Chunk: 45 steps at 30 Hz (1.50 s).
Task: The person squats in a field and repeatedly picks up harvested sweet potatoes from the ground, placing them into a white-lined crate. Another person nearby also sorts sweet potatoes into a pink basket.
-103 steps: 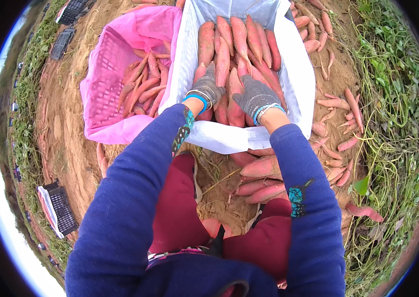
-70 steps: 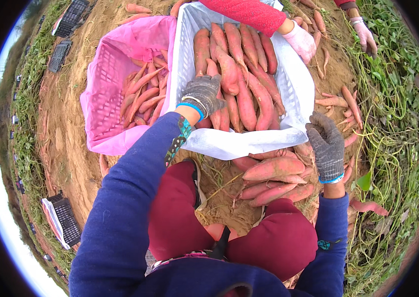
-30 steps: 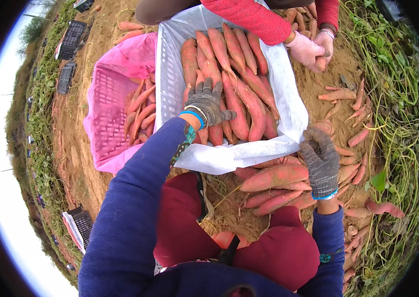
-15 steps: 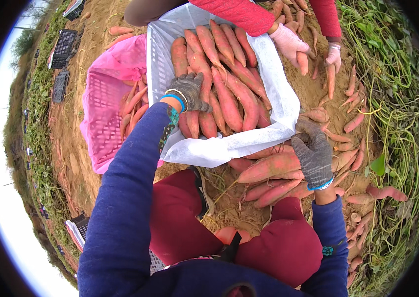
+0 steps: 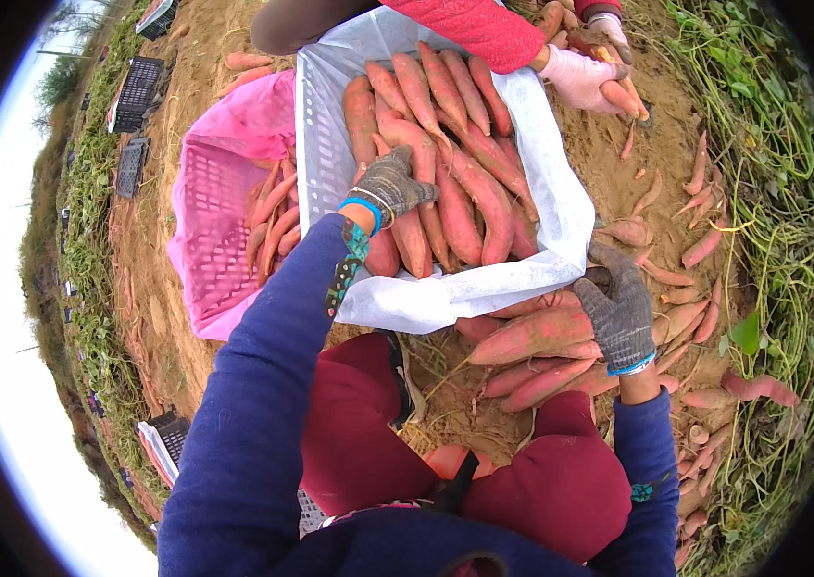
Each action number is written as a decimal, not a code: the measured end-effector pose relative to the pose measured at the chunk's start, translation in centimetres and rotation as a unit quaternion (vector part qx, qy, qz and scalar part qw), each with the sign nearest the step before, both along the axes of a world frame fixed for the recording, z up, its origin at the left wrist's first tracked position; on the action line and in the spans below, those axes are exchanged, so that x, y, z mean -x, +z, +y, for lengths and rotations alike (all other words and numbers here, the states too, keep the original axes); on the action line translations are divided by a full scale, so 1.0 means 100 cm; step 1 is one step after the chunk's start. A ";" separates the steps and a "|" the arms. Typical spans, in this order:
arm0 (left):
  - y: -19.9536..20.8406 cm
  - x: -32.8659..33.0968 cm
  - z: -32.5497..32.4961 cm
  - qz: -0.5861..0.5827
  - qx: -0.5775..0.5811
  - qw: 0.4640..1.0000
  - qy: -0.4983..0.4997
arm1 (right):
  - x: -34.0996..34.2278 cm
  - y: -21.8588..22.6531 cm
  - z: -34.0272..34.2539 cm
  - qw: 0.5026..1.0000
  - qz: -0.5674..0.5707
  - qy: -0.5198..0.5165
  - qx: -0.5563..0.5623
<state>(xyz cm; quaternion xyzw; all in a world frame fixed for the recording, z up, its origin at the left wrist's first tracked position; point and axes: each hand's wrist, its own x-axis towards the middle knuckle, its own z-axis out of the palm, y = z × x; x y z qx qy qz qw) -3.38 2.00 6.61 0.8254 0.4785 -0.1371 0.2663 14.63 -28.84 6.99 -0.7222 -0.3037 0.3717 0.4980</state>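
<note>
Our left hand point(image 5: 389, 190) is half-curled over the sweet potatoes point(image 5: 464, 216) in the white-lined crate point(image 5: 561, 183), can't tell if it's gripping one. Our right hand point(image 5: 618, 317), loosely curled, is by the near right corner, grip unclear too. Pretty cramped: pink-lined crate point(image 5: 214, 231) on the left, loose pile point(image 5: 537, 335) up front, co-worker's red sleeve point(image 5: 469, 34) across the far edge.

The left hand point(image 5: 390, 189) outreaches the right hand point(image 5: 621, 315).
</note>
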 end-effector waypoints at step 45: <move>0.045 0.121 -0.063 -0.190 0.037 0.979 -0.062 | -0.032 -0.134 -0.577 0.726 -0.170 -0.502 0.439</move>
